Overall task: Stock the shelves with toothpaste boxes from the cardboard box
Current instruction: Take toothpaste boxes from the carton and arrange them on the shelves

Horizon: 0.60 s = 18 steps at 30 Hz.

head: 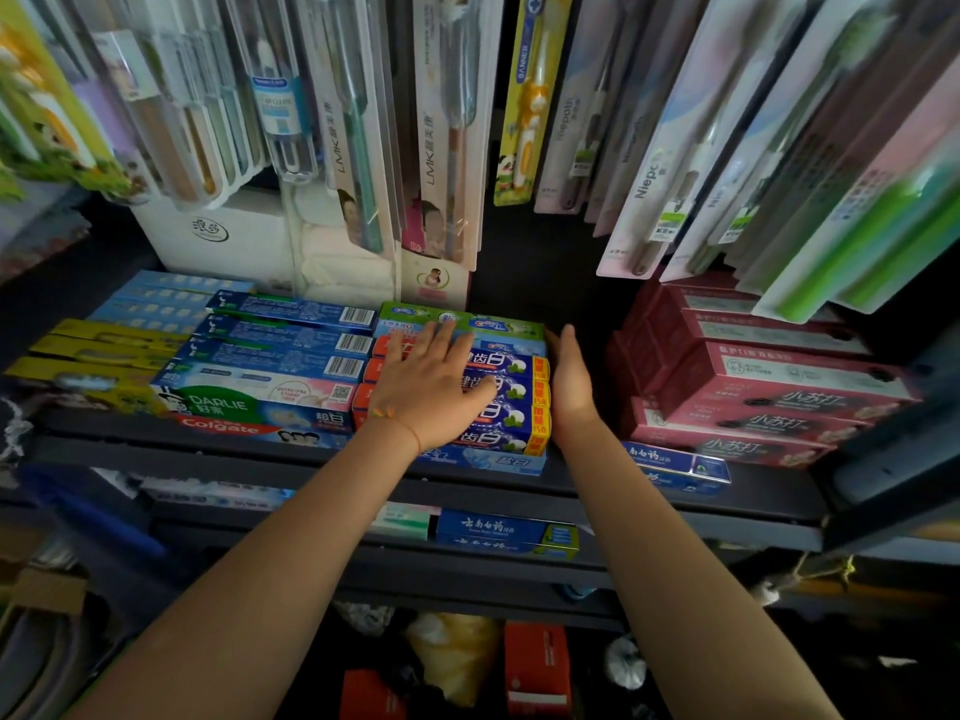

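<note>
A stack of blue-and-red toothpaste boxes (511, 392) lies flat in the middle of the dark shelf (208, 433). My left hand (434, 384) rests flat on top of the stack, fingers straight and spread. My right hand (569, 379) presses its open palm against the stack's right end. Green toothpaste boxes (415, 317) lie just behind the stack. No cardboard box is in view.
Blue Darlie and Colgate boxes (260, 366) fill the shelf's left side and red boxes (753, 387) its right. Between the right hand and the red boxes is a dark gap. Toothbrush packs (447, 127) hang overhead. Lower shelves hold more blue boxes (506, 532).
</note>
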Each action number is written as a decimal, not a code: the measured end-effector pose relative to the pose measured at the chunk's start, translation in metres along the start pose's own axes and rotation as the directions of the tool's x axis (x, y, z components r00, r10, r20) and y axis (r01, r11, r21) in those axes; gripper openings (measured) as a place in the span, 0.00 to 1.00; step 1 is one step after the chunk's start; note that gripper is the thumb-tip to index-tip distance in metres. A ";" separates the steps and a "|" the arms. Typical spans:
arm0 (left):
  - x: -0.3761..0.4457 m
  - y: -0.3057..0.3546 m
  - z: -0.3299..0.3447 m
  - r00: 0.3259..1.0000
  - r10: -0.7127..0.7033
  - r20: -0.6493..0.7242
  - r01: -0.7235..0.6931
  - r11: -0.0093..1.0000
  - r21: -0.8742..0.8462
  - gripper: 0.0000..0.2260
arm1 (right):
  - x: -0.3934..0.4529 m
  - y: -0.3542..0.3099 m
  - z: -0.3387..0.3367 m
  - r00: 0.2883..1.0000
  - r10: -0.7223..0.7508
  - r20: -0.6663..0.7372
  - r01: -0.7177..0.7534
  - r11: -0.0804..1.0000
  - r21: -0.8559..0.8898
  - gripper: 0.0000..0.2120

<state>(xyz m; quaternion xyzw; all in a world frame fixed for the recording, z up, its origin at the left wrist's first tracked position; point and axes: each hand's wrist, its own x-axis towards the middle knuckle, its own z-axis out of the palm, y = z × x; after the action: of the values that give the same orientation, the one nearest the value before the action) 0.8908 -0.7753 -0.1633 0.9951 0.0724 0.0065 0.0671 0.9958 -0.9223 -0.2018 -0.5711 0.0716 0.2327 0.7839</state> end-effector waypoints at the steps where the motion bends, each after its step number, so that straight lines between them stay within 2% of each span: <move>1: 0.000 0.000 0.000 1.000 0.000 0.003 0.000 1.000 0.003 0.33 | -0.004 0.000 0.001 1.000 0.005 0.007 -0.005 1.000 0.006 0.24; 8: -0.003 0.001 -0.004 1.000 -0.006 0.028 0.006 1.000 0.003 0.32 | -0.019 0.005 -0.002 1.000 -0.018 -0.020 0.018 1.000 0.020 0.26; 12: -0.003 0.003 -0.006 1.000 -0.006 0.029 0.006 1.000 0.003 0.32 | -0.039 0.017 -0.005 0.999 -0.030 -0.035 0.029 0.999 -0.037 0.22; 15: -0.002 0.003 -0.007 0.999 -0.009 0.033 0.009 1.000 -0.001 0.31 | -0.049 0.015 -0.004 0.999 -0.041 -0.035 0.040 0.999 -0.022 0.24; 18: -0.008 0.005 -0.009 0.999 0.015 -0.040 -0.016 1.000 -0.021 0.30 | -0.056 0.018 -0.010 0.998 -0.055 -0.002 0.055 0.998 -0.023 0.23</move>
<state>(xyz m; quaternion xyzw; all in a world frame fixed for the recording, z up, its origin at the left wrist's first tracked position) 0.8833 -0.7798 -0.1541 0.9945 0.0657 0.0277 0.0762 0.9399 -0.9436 -0.1997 -0.5819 0.0542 0.2110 0.7835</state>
